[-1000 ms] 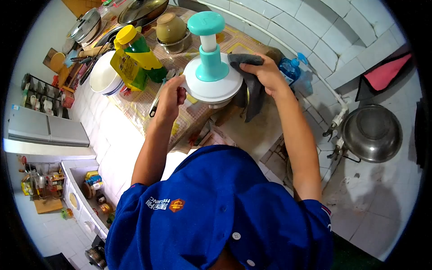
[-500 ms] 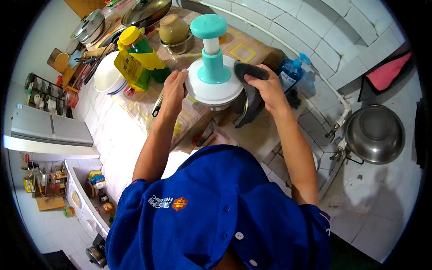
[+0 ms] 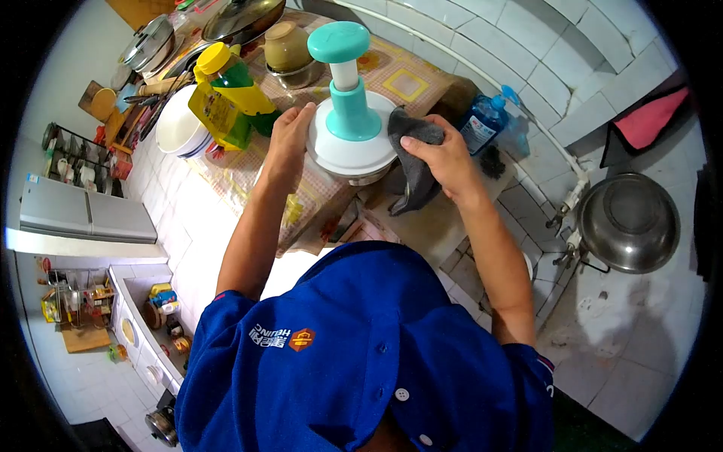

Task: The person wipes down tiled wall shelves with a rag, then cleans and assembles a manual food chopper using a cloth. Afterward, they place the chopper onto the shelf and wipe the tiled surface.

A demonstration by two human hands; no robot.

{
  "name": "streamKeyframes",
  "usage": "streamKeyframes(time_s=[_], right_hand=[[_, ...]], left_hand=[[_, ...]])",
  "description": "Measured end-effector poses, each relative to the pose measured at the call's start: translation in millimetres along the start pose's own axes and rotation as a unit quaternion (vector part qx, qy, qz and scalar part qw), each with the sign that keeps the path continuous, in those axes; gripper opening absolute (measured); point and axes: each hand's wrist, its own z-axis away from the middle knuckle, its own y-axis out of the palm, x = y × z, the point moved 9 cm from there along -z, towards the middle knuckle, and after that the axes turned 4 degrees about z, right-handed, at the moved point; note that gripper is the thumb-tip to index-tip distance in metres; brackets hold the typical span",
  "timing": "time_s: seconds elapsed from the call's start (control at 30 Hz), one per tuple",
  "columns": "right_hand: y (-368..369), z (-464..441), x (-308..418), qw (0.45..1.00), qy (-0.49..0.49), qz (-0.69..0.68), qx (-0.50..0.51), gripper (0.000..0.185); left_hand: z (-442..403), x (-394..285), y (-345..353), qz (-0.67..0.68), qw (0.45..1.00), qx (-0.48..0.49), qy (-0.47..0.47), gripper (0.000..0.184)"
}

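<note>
A hand-press food chopper (image 3: 354, 147) with a round white lid and a teal push knob is held up in front of me, leaning slightly left at the top. My left hand (image 3: 286, 143) grips its left rim, fingers mostly hidden behind it. In my right hand (image 3: 449, 162) a dark grey cloth (image 3: 410, 162) is pinched and pressed against the lid's right edge, its loose end hanging down. The underside of the chopper is mostly out of sight, with a bit of shiny metal showing below the lid.
Behind stands a table with a checked cloth (image 3: 388, 64), bearing a green bottle with yellow cap (image 3: 226, 71), a white bowl (image 3: 177, 128) and a brown jar (image 3: 288, 47). A blue soap bottle (image 3: 484, 120) is at right, and a metal basin (image 3: 629, 222) beyond the taps.
The chopper has shifted slightly left, its knob with it. My right hand and the cloth have moved a little along the lid's right edge, and the cloth is bunched differently.
</note>
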Motion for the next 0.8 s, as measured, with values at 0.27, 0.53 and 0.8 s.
streamKeyframes(time_s=[0.27, 0.53, 0.8], right_hand=[[10, -38, 90, 0.87, -0.262, 0.41, -0.078, 0.031], [46, -114, 15, 0.953, -0.047, 0.253, 0.163, 0.04], [1, -41, 6, 0.986, 0.07, 0.107, 0.111, 0.042]], left_hand=[[-1, -5, 7, 0.049, 0.998, 0.03, -0.013, 0.026], [-10, -1, 3, 0.033, 0.999, 0.036, -0.01, 0.028], [-4, -4, 3, 0.01, 1.0, 0.003, -0.006, 0.027]])
